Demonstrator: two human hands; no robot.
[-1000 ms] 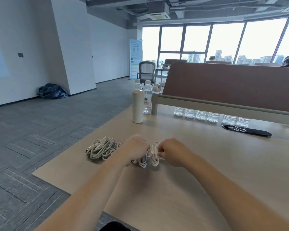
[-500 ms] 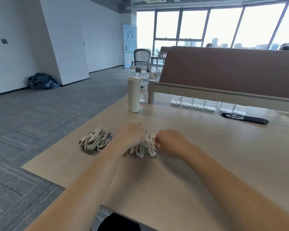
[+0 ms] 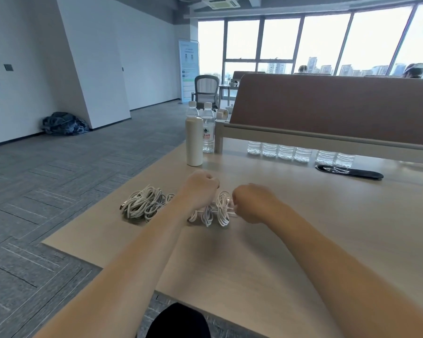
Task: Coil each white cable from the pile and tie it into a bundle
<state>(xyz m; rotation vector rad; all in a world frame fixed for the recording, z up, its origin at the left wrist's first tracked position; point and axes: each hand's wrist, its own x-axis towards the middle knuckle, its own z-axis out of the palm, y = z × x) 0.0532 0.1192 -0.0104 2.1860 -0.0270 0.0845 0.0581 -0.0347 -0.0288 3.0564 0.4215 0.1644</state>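
Note:
A coiled white cable (image 3: 217, 212) lies on the wooden table (image 3: 291, 240) between my two hands. My left hand (image 3: 200, 189) is fisted over the coil's left part, gripping it, and hides some loops. My right hand (image 3: 253, 203) pinches the cable's end at the coil's right side. A loose pile of white cables (image 3: 144, 206) sits on the table to the left of my left forearm, apart from both hands.
A white flask (image 3: 194, 141) and two water bottles (image 3: 208, 129) stand at the table's far left. A row of small bottles (image 3: 300, 153) lines the brown divider (image 3: 327, 106). A black cable port (image 3: 349, 171) lies at right. The table's left edge drops to grey carpet.
Both hands stay on the coil; my left fist has lifted slightly and the right hand has shifted a little to the right. The camera has tilted, so the scene sits differently in the frame.

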